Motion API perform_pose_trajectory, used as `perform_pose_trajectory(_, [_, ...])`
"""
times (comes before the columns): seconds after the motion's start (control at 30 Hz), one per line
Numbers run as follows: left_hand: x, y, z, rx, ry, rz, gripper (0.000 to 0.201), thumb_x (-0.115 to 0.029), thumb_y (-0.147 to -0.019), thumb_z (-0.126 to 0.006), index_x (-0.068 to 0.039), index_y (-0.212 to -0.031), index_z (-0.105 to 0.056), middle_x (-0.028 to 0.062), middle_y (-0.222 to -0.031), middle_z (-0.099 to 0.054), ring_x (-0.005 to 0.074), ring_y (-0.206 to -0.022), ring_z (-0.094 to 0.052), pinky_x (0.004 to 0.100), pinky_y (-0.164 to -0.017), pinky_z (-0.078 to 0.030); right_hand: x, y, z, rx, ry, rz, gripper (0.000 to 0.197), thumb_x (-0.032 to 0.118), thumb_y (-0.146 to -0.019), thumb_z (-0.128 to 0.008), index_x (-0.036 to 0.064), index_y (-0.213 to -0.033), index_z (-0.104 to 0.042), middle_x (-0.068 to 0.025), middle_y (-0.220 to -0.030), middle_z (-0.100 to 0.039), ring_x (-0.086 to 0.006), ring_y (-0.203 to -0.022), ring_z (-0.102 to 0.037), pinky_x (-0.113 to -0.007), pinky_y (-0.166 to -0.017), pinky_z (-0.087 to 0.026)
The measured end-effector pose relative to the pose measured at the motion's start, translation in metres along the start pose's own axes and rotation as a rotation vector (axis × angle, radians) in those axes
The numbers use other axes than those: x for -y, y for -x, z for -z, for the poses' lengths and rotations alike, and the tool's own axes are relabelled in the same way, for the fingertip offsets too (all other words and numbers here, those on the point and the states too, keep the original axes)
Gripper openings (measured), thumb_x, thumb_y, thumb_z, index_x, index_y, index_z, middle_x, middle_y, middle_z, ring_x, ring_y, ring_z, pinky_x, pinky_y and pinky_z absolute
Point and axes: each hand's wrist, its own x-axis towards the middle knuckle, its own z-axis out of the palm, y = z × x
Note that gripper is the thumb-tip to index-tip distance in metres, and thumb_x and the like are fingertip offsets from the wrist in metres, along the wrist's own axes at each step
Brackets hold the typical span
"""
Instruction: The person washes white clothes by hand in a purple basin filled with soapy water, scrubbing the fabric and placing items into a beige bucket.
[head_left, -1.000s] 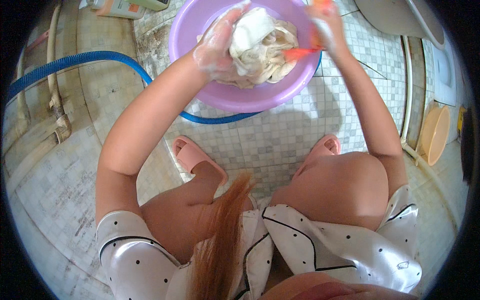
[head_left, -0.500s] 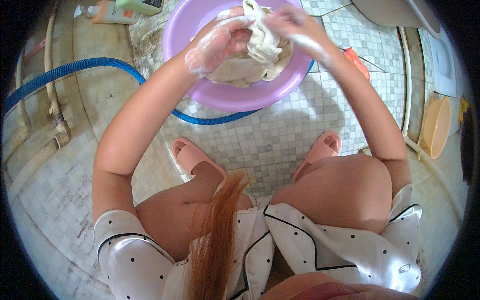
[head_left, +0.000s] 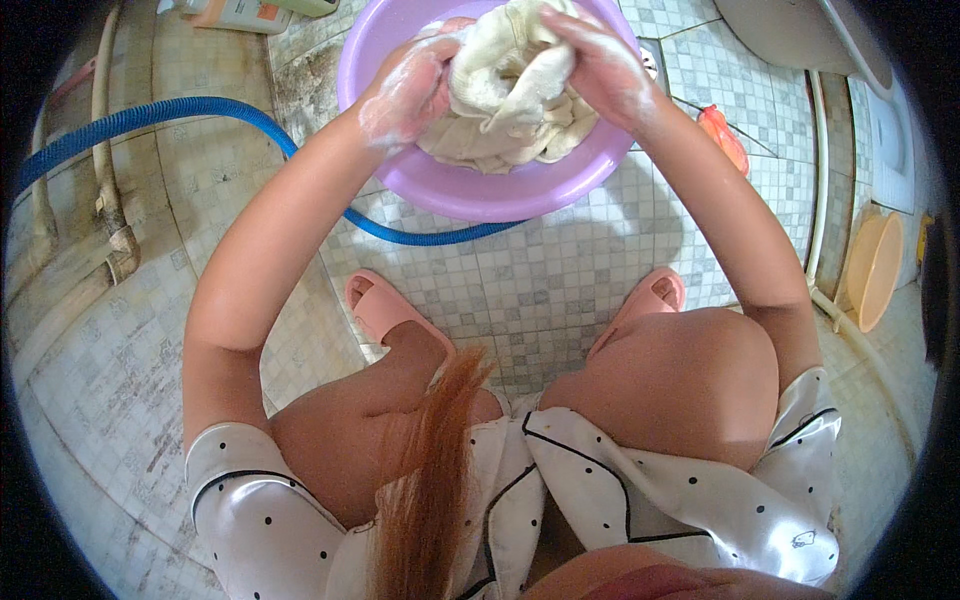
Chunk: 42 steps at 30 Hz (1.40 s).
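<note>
A wet, cream-coloured cloth [head_left: 505, 85] is bunched over a round purple basin [head_left: 490, 200], its upper part lifted into a ring-like fold. More of the fabric lies in the basin below; its exact kind does not show. My left hand [head_left: 418, 85], coated in white suds, grips the cloth's left side with curled fingers. On the opposite side my right hand [head_left: 608, 75], also sudsy, has its fingers closed over the fabric's top edge. Some fingertips of both hands are hidden by the folds.
A blue corrugated hose [head_left: 190, 108] curves behind the basin. Bottles [head_left: 240, 14] lie at the upper left. An orange-red bag-like item [head_left: 722, 140] rests on the tiles right of the basin. Pipes [head_left: 105, 150] and an orange basin [head_left: 874, 270] stand by the walls. My feet wear pink slippers [head_left: 385, 305].
My right hand, blurred before, has come to grip the cloth. The cloth has gone from a narrow twisted strip to a wider, opened bundle between both hands.
</note>
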Motion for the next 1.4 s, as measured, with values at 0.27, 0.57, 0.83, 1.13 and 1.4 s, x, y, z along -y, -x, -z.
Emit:
perform_pose_trajectory(0.27, [-0.019,-0.034,0.009,-0.395,-0.520,0.008,0.046,-0.043,-0.090,-0.046,-0.006,-0.116,-0.051,0.0134,-0.097,-0.057,0.0205,-0.099,-0.053,0.0338,-0.083,-0.045,-0.018,-0.004,-0.053,-0.291,0.513,0.360,0.029,0.031,-0.081,-0.061,0.0018,-0.082,-0.061,-0.0061,-0.068,-0.061,-0.0144,-0.061,-0.057,-0.031,-0.055,-0.044])
perform_pose_trajectory(0.57, [0.033,-0.090,0.026,0.202,0.073,-0.174,0.028,-0.027,-0.085,-0.054,-0.005,-0.103,-0.055,0.0095,-0.094,-0.060,0.0216,-0.082,-0.061,0.0358,-0.073,-0.051,0.005,-0.034,-0.038,-0.465,0.693,0.764,0.029,0.022,-0.085,-0.054,-0.0010,-0.067,-0.055,-0.0061,-0.053,-0.053,-0.0142,-0.047,-0.052,-0.034,-0.044,-0.041])
perform_pose_trajectory(0.83, [0.060,-0.032,-0.049,-0.536,0.420,-0.322,0.032,-0.028,-0.088,-0.050,-0.005,-0.110,-0.050,0.0081,-0.100,-0.056,0.0202,-0.089,-0.058,0.0342,-0.076,-0.051,-0.028,-0.034,-0.043,-0.349,0.959,0.595,0.042,0.038,-0.084,-0.053,-0.0011,-0.072,-0.059,-0.0192,-0.060,-0.056,-0.0333,-0.053,-0.055,-0.039,-0.052,-0.044])
perform_pose_trajectory(1.13, [0.062,-0.016,-0.049,-0.362,0.557,-0.198,0.037,-0.036,-0.088,-0.053,-0.004,-0.106,-0.053,0.0070,-0.096,-0.056,0.0200,-0.090,-0.054,0.0353,-0.075,-0.047,-0.035,-0.008,-0.036,-0.272,1.119,0.556,0.042,0.038,-0.087,-0.054,-0.0010,-0.071,-0.058,-0.0074,-0.059,-0.056,-0.0143,-0.060,-0.055,-0.034,-0.060,-0.044])
perform_pose_trajectory(1.4, [0.054,-0.033,-0.075,-0.733,0.467,-0.158,0.037,-0.036,-0.092,-0.042,-0.002,-0.103,-0.052,0.0099,-0.091,-0.057,0.0238,-0.082,-0.059,0.0393,-0.070,-0.050,-0.040,-0.036,0.006,-0.180,1.108,0.496,0.040,0.035,-0.087,-0.053,-0.0047,-0.090,-0.056,-0.0232,-0.082,-0.058,-0.0256,-0.081,-0.056,-0.042,-0.070,-0.041])
